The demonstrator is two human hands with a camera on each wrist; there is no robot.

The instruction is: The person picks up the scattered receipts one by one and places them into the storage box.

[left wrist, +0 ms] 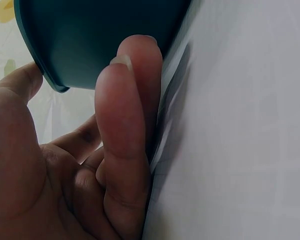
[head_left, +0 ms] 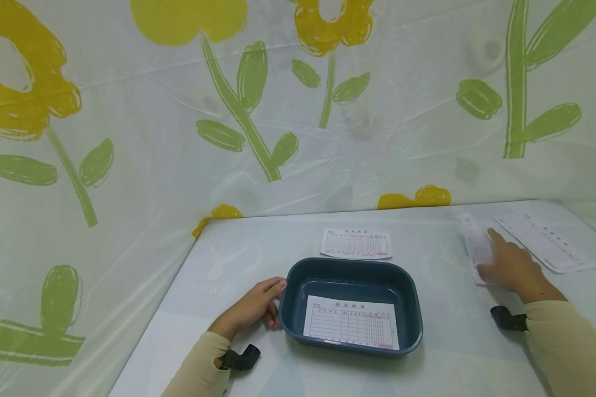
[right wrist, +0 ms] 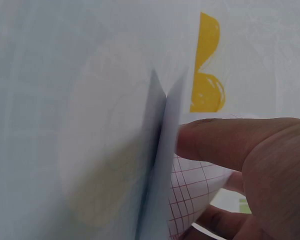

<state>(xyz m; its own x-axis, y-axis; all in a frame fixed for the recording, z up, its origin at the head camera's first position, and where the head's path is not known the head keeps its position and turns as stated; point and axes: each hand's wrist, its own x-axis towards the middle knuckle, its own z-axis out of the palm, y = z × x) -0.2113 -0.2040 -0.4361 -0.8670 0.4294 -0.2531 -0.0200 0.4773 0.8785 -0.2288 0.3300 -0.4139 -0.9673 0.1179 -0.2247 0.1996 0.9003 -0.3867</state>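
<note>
My left hand [head_left: 257, 302] rests against the left end of a dark blue plastic basin [head_left: 411, 309], touching its rim and outer wall. In the left wrist view, two fingers [left wrist: 121, 115] point toward that wall, low by the table. A printed paper form [head_left: 350, 322] lies inside the basin. Off to the right, my right hand [head_left: 514, 264] pinches another form [head_left: 473, 234]. In the right wrist view, the bent sheet [right wrist: 195, 195] rises off the table with the thumb [right wrist: 215, 142] against it; the other fingers are partly hidden behind.
Another form [head_left: 356, 243] lies just behind the basin. One more form [head_left: 546, 242] is slanted on the table right of my right hand. Behind the white table [head_left: 273, 369] hangs a curtain [head_left: 407, 154] printed with yellow flowers and green leaves.
</note>
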